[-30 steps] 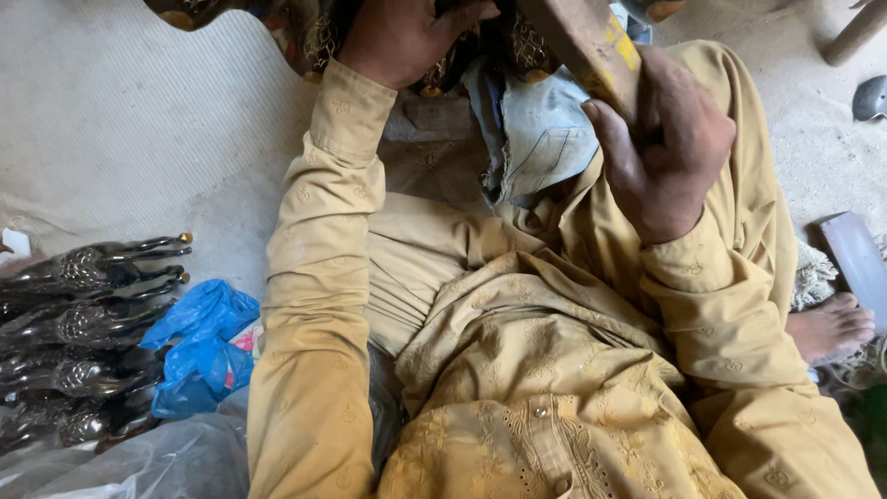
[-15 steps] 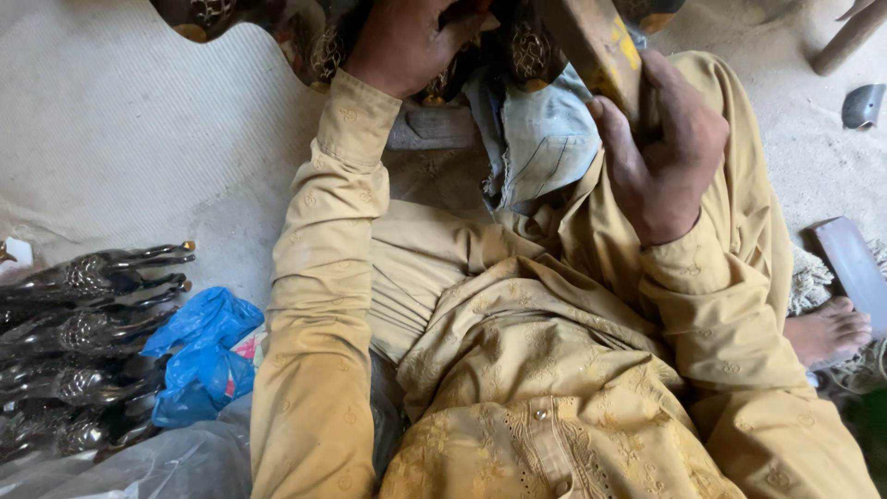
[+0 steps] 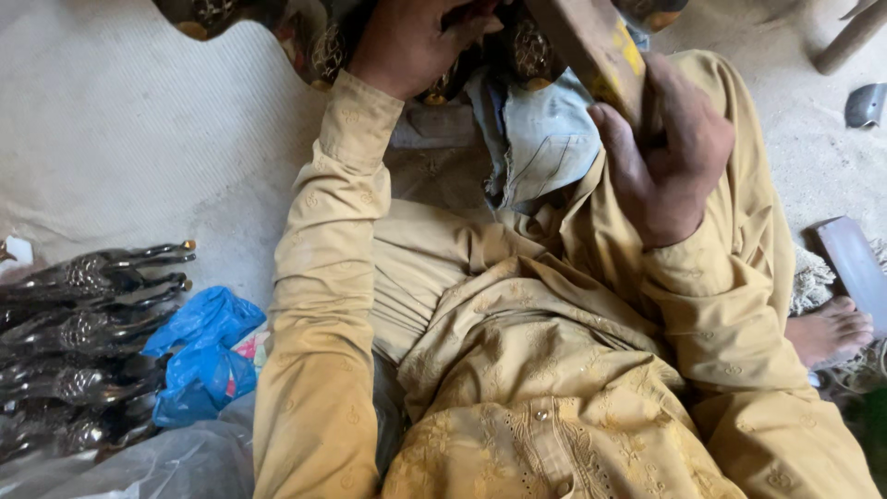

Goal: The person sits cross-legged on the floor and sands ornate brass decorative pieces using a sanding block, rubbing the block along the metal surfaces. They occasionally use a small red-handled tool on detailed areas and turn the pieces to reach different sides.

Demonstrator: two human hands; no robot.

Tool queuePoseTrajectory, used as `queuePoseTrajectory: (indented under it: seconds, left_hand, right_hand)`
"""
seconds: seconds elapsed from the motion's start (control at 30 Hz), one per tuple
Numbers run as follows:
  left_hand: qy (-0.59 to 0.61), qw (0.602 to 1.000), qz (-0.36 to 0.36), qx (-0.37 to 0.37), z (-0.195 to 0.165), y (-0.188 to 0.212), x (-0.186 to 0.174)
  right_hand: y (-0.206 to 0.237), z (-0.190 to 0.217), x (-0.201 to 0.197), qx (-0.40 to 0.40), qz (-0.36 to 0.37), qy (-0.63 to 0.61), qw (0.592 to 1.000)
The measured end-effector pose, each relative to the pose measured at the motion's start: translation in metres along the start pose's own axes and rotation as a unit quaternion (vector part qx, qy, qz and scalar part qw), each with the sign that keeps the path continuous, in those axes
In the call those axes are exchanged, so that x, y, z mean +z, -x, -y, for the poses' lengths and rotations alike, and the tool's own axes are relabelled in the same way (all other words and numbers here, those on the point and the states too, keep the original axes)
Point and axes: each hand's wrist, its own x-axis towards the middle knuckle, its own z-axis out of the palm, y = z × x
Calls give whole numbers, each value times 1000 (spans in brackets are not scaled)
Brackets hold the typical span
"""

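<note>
My left hand (image 3: 411, 42) grips a dark curved metal piece with gold ornament (image 3: 305, 32) at the top edge of the head view. My right hand (image 3: 670, 162) is closed around a flat wooden tool with a yellow patch (image 3: 596, 46), held up against that piece. A grey-blue cloth (image 3: 540, 143) lies over my lap beneath both hands. Both arms wear mustard-yellow embroidered sleeves. The upper part of the metal piece is cut off by the frame.
A stack of several dark ornamented metal pieces (image 3: 88, 323) lies at the left on the pale mat (image 3: 139, 139), beside a blue plastic bag (image 3: 203, 356). My bare foot (image 3: 827, 328) and a flat dark block (image 3: 855, 268) are at the right. A small metal part (image 3: 866, 103) lies far right.
The view has shifted slightly; both hands and the metal piece sit a little higher in the frame. The grips are unchanged.
</note>
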Motion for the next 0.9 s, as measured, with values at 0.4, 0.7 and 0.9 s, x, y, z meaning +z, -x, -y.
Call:
queuePoseTrajectory:
  seconds: [0.4, 0.7, 0.9]
  left_hand:
    - [12, 1000, 7, -5, -6, 0, -4]
    - [-25, 999, -28, 20, 1, 8, 3]
    - [-46, 999, -8, -2, 7, 8, 5]
  right_hand:
    - [3, 4, 4, 36, 4, -13, 999]
    - [8, -3, 7, 17, 4, -3, 1000]
    - [4, -1, 7, -8, -9, -11, 1000]
